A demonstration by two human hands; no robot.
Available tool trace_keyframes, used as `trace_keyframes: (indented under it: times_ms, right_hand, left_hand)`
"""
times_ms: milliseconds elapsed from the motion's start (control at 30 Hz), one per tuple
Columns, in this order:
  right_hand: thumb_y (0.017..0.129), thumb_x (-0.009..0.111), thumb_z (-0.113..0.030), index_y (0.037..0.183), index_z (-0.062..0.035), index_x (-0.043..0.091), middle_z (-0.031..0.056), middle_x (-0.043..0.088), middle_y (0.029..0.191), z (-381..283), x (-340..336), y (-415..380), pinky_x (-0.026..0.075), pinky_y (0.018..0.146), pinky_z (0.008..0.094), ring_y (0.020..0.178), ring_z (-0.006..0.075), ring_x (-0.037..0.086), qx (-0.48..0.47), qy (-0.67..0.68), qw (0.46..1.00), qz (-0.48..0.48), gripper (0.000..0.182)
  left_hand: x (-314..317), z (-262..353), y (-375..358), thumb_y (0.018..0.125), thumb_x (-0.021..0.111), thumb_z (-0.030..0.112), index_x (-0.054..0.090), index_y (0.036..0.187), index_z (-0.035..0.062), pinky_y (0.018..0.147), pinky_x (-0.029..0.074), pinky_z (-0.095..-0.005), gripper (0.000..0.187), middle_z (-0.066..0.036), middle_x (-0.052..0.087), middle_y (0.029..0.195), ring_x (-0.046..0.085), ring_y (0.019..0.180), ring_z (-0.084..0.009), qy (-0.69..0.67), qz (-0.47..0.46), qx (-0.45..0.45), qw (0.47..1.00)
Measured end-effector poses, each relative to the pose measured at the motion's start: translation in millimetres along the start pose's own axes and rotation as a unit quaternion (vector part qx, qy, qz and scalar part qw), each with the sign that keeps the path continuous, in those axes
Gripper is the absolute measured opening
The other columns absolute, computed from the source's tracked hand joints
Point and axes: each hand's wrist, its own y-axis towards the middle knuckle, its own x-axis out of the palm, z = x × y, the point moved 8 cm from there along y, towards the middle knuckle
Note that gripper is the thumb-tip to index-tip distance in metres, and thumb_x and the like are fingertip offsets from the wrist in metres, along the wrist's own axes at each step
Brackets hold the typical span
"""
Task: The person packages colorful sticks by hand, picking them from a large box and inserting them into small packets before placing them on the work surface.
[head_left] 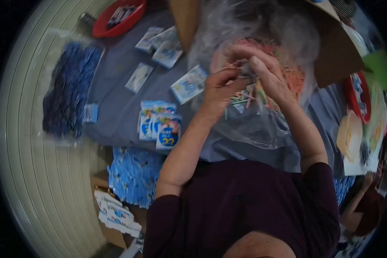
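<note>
Both my hands meet above a clear plastic bag (262,139) of many thin coloured sticks (294,81). My left hand (221,88) is closed, its fingers pinched on something small that I cannot make out. Beside it my right hand (268,77) bends over the same spot, its fingers curled and partly hidden. Left of my hands lies a blue and white packet (189,84). A group of overlapping blue packets (159,124) rests nearer to me on the grey cloth (116,94).
At the far left a clear tray holds dark blue packets (73,86). Red bowls stand at the top left (137,19) and right (365,96). Brown cardboard (339,47) rises behind the bag. Below the table edge are more blue packets (135,176). A person's arm (357,204) shows at right.
</note>
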Motion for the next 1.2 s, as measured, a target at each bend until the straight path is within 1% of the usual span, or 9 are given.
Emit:
trace_keyframes:
  times_ms: [100, 300, 367, 433, 533, 700, 867, 967, 1200]
  right_hand:
    - [0.104, 0.042, -0.036, 0.113, 0.0003, 0.069, 0.0114, 0.069, 0.108, 29.1, 21.0, -22.7, 0.048, 0.095, 0.0350, 0.100, 0.0207, 0.064, 0.057, -0.012, 0.998, 0.001, 0.046]
    - [0.103, 0.049, -0.032, 0.116, 0.0002, 0.067, 0.0099, 0.069, 0.112, -1.6, 65.4, -30.1, 0.048, 0.094, 0.0364, 0.108, 0.0214, 0.063, 0.037, -0.052, 0.997, -0.045, 0.040]
    - [0.096, 0.061, -0.027, 0.111, -0.0005, 0.069, 0.0098, 0.069, 0.111, -7.2, 36.6, -34.5, 0.049, 0.092, 0.0365, 0.106, 0.0218, 0.063, -0.004, -0.166, 0.986, -0.027, 0.032]
    - [0.093, 0.064, -0.022, 0.111, -0.0022, 0.069, 0.0108, 0.069, 0.110, 26.2, -18.5, -39.6, 0.050, 0.089, 0.0361, 0.104, 0.0243, 0.064, 0.064, -0.224, 0.972, 0.030, 0.027]
    - [0.089, 0.067, -0.018, 0.107, -0.0035, 0.070, 0.0130, 0.069, 0.106, 49.0, -70.7, -38.7, 0.051, 0.085, 0.0376, 0.098, 0.0302, 0.064, 0.079, -0.365, 0.924, 0.079, 0.023]
    - [0.086, 0.071, -0.024, 0.105, -0.0006, 0.070, 0.0194, 0.067, 0.110, 46.4, -89.4, -17.8, 0.050, 0.089, 0.0432, 0.102, 0.0370, 0.063, 0.028, -0.558, 0.828, 0.042, 0.030]
    - [0.081, 0.073, -0.040, 0.112, -0.0034, 0.069, 0.0195, 0.066, 0.113, 86.1, -77.0, 31.0, 0.046, 0.095, 0.0503, 0.105, 0.0400, 0.062, 0.155, -0.641, 0.746, -0.088, 0.048]
    - [0.081, 0.071, -0.046, 0.114, -0.0021, 0.068, 0.0217, 0.068, 0.111, 122.9, -71.9, 55.9, 0.045, 0.096, 0.0530, 0.107, 0.0393, 0.063, 0.093, -0.706, 0.701, -0.034, 0.055]
    - [0.083, 0.067, -0.041, 0.119, -0.0080, 0.066, 0.0162, 0.069, 0.111, 137.3, -61.0, 90.4, 0.051, 0.090, 0.0454, 0.102, 0.0348, 0.066, 0.202, -0.376, 0.895, -0.127, 0.049]
  left_hand:
    - [6.3, 24.1, -25.2, 0.086, 0.074, 0.003, 0.069, 0.108, -0.0003, 0.074, 0.052, -0.0242, 0.023, -0.003, 0.071, 0.096, 0.065, 0.084, -0.0092, 0.096, -0.003, 0.052, 0.994]
    - [-23.7, 65.7, -121.5, 0.078, 0.073, 0.007, 0.067, 0.097, -0.0022, 0.067, 0.048, -0.0335, 0.022, -0.013, 0.066, 0.084, 0.063, 0.075, -0.0230, 0.359, 0.087, 0.042, 0.928]
    - [-54.6, 88.9, -151.4, 0.078, 0.073, 0.009, 0.068, 0.095, -0.0012, 0.072, 0.048, -0.0387, 0.020, -0.013, 0.063, 0.084, 0.062, 0.081, -0.0320, 0.502, 0.077, 0.049, 0.860]
    - [-78.4, 102.9, -165.4, 0.079, 0.074, 0.014, 0.070, 0.098, 0.0018, 0.076, 0.047, -0.0426, 0.023, -0.012, 0.062, 0.089, 0.060, 0.088, -0.0330, 0.753, 0.149, 0.035, 0.641]
    - [-97.9, 100.0, -167.8, 0.080, 0.073, 0.017, 0.069, 0.107, 0.0052, 0.080, 0.045, -0.0473, 0.030, -0.013, 0.060, 0.097, 0.057, 0.094, -0.0335, 0.810, 0.188, 0.008, 0.555]
    - [-82.8, 122.2, -152.5, 0.079, 0.075, 0.016, 0.062, 0.125, 0.0065, 0.088, 0.043, -0.0490, 0.049, -0.016, 0.057, 0.114, 0.053, 0.106, -0.0372, 0.821, 0.234, -0.053, 0.517]
    - [-31.2, 100.1, -73.8, 0.077, 0.072, 0.012, 0.061, 0.119, 0.0012, 0.086, 0.042, -0.0486, 0.045, -0.013, 0.054, 0.109, 0.052, 0.105, -0.0341, 0.817, 0.038, 0.118, 0.563]
    - [-40.0, 60.3, -48.3, 0.075, 0.068, 0.007, 0.062, 0.111, -0.0048, 0.083, 0.045, -0.0462, 0.038, -0.013, 0.055, 0.106, 0.054, 0.100, -0.0324, 0.827, -0.013, 0.113, 0.551]
    - [-40.6, 51.6, -58.0, 0.074, 0.066, 0.005, 0.064, 0.101, -0.0047, 0.076, 0.049, -0.0409, 0.028, -0.012, 0.058, 0.095, 0.058, 0.090, -0.0299, 0.835, -0.020, 0.158, 0.527]
